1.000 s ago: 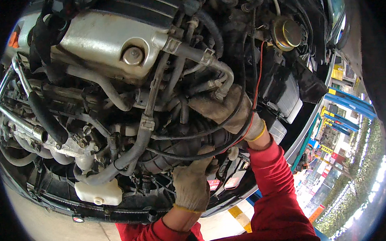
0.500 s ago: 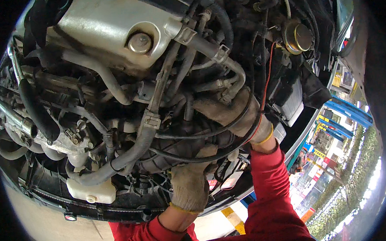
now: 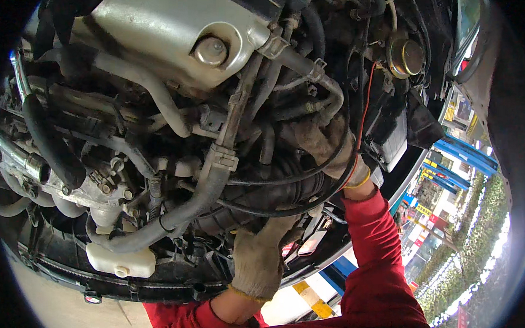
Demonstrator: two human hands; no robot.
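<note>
I look up into an engine bay crowded with hoses. My left hand [image 3: 258, 259], in a dirty knit glove with a red sleeve, reaches up against the underside of a black ribbed hose [image 3: 276, 193]; its fingertips are hidden behind the hose. My right hand [image 3: 327, 146], also gloved, is higher and pushed in among black cables and a red wire [image 3: 363, 108] at the hose's right end. Its fingers curl toward a dark part that I cannot make out.
A silver metal cover with a round bolt [image 3: 211, 49] sits above. A grey hose [image 3: 176, 213] curves left of my hands, and a white plastic tank [image 3: 120, 262] hangs at the lower left. A round brass-coloured part [image 3: 405, 57] is at the upper right. Blue lift arms [image 3: 464, 156] stand outside.
The view has shifted, so the engine sits higher and closer in the picture. Both hands stay at the ribbed hose, and the left has pushed slightly further up.
</note>
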